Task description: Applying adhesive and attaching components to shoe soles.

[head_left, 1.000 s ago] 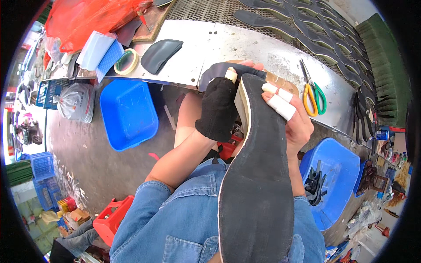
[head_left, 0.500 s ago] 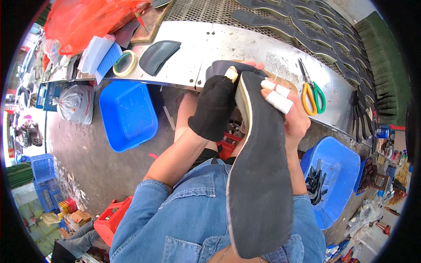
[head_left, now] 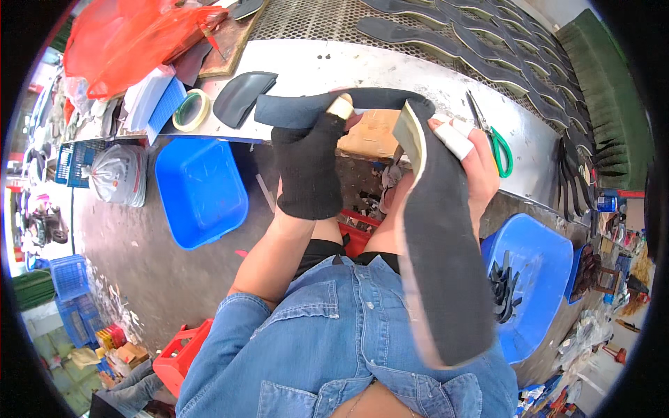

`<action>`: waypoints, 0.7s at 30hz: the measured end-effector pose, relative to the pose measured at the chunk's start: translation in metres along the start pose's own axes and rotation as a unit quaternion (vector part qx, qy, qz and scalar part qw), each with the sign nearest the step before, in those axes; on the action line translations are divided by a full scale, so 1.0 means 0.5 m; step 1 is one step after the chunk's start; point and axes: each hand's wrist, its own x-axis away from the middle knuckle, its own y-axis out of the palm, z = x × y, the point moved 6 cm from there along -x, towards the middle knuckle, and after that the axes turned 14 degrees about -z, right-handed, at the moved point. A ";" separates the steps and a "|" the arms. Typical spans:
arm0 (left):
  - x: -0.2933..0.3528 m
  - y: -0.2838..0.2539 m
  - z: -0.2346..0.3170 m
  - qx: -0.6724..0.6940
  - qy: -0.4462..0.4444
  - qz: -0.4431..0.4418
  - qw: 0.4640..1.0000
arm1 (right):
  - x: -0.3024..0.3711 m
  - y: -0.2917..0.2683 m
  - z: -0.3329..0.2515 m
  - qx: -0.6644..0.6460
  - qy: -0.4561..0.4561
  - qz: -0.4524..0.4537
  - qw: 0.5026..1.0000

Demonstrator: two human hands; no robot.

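My right hand point(head_left: 481, 167), with white tape around its fingers, grips one end of a long black shoe sole point(head_left: 446, 237) with a pale edge. The sole hangs toward my chest, its lower end blurred by motion. From the gripped end a dark strip point(head_left: 390, 97) runs left above the bench edge. My left hand point(head_left: 310, 167), in a black fingerless glove with a taped thumb, is closed on that strip, thumb in front. Its other fingers are mostly hidden behind. Below the strip, a worn wooden block point(head_left: 376, 132) shows between my hands.
Scissors point(head_left: 503, 153) lie right of my right hand. A curved black piece point(head_left: 244, 96) and a tape roll point(head_left: 191, 111) lie left. Several soles point(head_left: 411, 36) cover the mesh point(head_left: 306, 21) behind. Blue tubs point(head_left: 202, 191) stand either side; the right tub point(head_left: 536, 279) holds black pieces.
My left hand has moved left, and the strip now stretches out straight between my hands. The sole has shifted right and turned, opening a gap that shows the wooden block.
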 end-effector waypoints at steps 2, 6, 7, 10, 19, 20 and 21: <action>0.013 0.011 0.015 -0.088 0.028 -0.028 0.995 | -0.005 0.000 0.000 0.039 -0.021 0.000 0.999; 0.027 0.050 0.048 -0.219 0.058 -0.092 0.970 | -0.004 0.004 0.008 0.031 -0.020 0.001 0.999; 0.029 0.057 0.053 -0.230 0.070 -0.113 0.964 | -0.004 0.003 0.008 0.026 -0.019 0.004 0.999; 0.038 0.065 0.050 -0.231 0.095 -0.129 0.960 | -0.006 -0.004 0.002 0.022 0.000 0.003 1.000; 0.044 0.102 0.083 -0.300 0.152 -0.232 0.913 | -0.007 -0.001 0.001 0.019 0.008 0.008 1.000; 0.041 0.103 0.087 -0.313 0.141 -0.243 0.907 | -0.007 0.000 0.005 0.020 0.009 0.009 1.000; 0.043 0.105 0.092 -0.314 0.141 -0.243 0.907 | -0.005 0.002 0.008 0.027 0.002 0.012 1.000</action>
